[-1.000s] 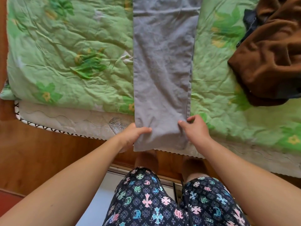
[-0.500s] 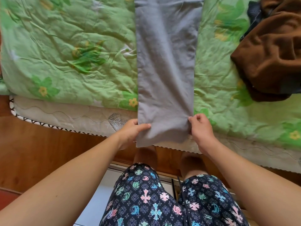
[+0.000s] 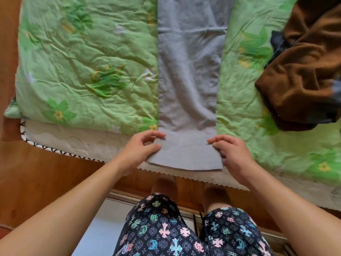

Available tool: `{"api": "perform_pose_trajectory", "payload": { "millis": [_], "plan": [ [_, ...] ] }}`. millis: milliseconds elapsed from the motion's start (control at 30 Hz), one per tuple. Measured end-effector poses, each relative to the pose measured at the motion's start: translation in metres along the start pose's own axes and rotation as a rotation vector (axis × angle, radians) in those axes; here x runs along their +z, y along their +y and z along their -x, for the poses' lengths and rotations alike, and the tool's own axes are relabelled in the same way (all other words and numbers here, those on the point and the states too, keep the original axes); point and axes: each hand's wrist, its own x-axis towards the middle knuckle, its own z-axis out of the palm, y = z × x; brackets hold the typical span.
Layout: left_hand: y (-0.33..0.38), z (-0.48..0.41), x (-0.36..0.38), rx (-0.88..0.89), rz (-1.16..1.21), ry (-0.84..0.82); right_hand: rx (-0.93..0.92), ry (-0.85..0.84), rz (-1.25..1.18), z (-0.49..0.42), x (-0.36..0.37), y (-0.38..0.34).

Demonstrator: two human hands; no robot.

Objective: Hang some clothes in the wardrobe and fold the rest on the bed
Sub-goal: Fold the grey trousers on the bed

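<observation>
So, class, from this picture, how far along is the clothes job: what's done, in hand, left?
Done: the grey garment lies on the quilt as a narrow strip, seemingly folded lengthwise. In hand: the left hand and right hand pinch its near end. Left: folding it up short, then the brown heap at right. No wardrobe shows.

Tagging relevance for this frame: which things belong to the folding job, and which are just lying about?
In the job:
grey garment, laid flat
left hand and right hand, pinching its near corners
brown garment, heaped at right, unfolded

Lying about:
green floral quilt
white mattress pad
wooden bed frame
</observation>
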Motion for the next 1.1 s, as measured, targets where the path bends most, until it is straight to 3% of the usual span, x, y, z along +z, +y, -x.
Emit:
{"api": "perform_pose_trajectory", "payload": {
  "millis": [67, 167, 300, 400, 467, 533, 600, 700, 833, 933, 1100],
  "plan": [
    [0.054, -0.007, -0.020, 0.071, 0.020, -0.028, -0.039, -0.077, -0.096, -0.003, -0.006, -0.061],
    [0.148, -0.042, -0.057, 0.110, 0.274, -0.076, -0.147, -0.131, -0.256, -0.033, -0.014, -0.164],
    [0.213, -0.116, -0.089, 0.165, 0.374, 0.207, -0.254, -0.036, -0.101, -0.094, -0.016, -0.241],
    [0.184, -0.154, -0.068, -0.019, 0.241, 0.146, -0.152, -0.022, 0.163, -0.128, -0.004, -0.214],
    [0.148, -0.165, -0.048, -0.082, 0.133, 0.080, -0.158, 0.083, 0.273, -0.142, 0.002, -0.179],
    [0.125, -0.169, -0.038, -0.027, 0.106, 0.202, -0.196, 0.198, 0.231, -0.148, 0.004, -0.153],
    [0.116, -0.168, -0.038, 0.058, 0.121, 0.312, -0.233, 0.176, 0.187, -0.148, 0.003, -0.142],
    [0.119, -0.162, -0.043, 0.187, 0.037, 0.261, -0.369, 0.061, 0.175, -0.143, -0.001, -0.150],
    [0.143, -0.151, -0.040, 0.396, 0.185, 0.201, -0.514, -0.059, -0.030, -0.133, 0.001, -0.181],
    [0.139, -0.155, -0.038, 0.319, 0.187, 0.215, -0.309, -0.117, -0.151, -0.140, 0.001, -0.183],
    [0.087, -0.156, -0.018, 0.043, 0.100, 0.197, -0.014, -0.132, 0.070, -0.146, -0.007, -0.130]
  ]
}}
